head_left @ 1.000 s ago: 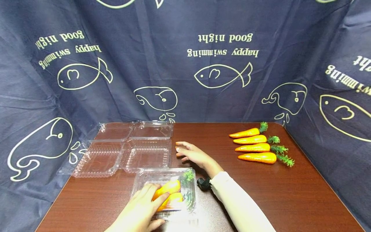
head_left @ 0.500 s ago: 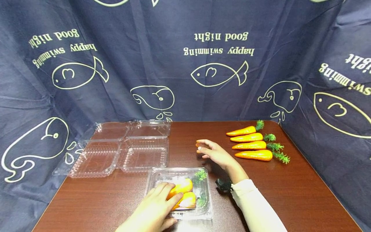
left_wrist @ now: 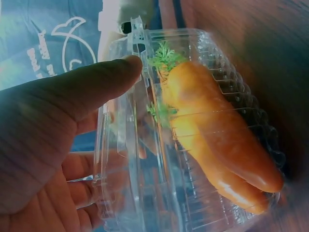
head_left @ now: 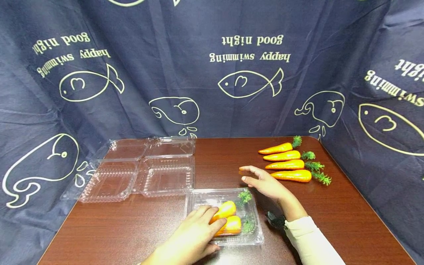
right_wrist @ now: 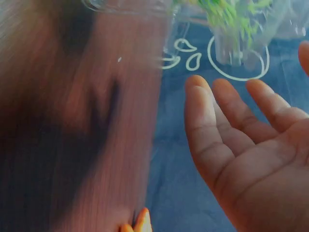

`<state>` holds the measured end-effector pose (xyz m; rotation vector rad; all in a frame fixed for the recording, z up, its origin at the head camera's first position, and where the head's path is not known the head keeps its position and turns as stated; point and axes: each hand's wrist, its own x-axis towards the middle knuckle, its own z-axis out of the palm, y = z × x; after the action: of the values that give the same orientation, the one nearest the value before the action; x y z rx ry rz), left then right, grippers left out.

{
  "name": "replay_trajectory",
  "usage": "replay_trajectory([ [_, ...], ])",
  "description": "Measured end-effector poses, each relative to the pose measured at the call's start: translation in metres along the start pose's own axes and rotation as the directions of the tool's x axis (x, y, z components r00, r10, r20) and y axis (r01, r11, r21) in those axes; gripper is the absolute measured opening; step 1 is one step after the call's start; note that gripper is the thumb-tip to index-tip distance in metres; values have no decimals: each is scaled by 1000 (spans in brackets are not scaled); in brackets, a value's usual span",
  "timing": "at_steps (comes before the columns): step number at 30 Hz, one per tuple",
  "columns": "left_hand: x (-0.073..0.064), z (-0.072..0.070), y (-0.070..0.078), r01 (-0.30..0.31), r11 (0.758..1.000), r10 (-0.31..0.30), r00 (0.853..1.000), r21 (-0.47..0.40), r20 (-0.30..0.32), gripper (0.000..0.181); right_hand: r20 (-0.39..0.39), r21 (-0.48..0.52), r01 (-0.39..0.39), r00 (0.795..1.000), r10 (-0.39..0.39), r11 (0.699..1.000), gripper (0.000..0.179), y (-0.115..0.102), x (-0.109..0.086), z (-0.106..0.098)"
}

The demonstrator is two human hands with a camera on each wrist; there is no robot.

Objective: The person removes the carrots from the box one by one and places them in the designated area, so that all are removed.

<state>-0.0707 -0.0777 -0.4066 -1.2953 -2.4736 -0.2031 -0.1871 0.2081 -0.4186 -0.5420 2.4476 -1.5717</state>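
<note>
My left hand (head_left: 195, 235) grips a closed clear plastic clamshell box (head_left: 207, 197) near the table's front, fingers over the lid and thumb at its near edge. In the left wrist view the thumb lies against the box's rim (left_wrist: 137, 159). Two orange toy carrots (head_left: 228, 209) with green tops lie inside the box, partly hidden by the fingers in the head view. My right hand (head_left: 265, 184) hovers right of the box with relaxed fingers and holds nothing; the right wrist view shows its bare palm (right_wrist: 265, 164).
Several toy carrots (head_left: 286, 156) lie in a row at the back right, the nearest one's tip beside my right hand. Two clear clamshell boxes (head_left: 165, 176) stand with lids open at the back left. A dark blue fish-print curtain (head_left: 185, 55) hangs behind the table (head_left: 99, 235).
My left hand and the closed box have slid to the right across the table. My right hand has moved right too, nearer the loose carrots.
</note>
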Motion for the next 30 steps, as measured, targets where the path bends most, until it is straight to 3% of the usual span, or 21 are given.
replay_trajectory([
  [5,12,4,6,-20,1000,20,1000,22,-2,62,21,-166,40,999,-37,985,42,2,-17,-6],
  [9,20,5,7,-9,999,9,1000,34,-2,61,35,-194,48,999,-42,980,43,8,-25,-9],
  [22,25,11,-15,69,997,-68,997,-27,28,61,-36,-61,-58,998,56,996,44,13,-7,-3],
  [30,21,15,-28,110,992,-111,994,-66,-1,65,-90,-11,-46,995,44,999,40,13,9,9],
])
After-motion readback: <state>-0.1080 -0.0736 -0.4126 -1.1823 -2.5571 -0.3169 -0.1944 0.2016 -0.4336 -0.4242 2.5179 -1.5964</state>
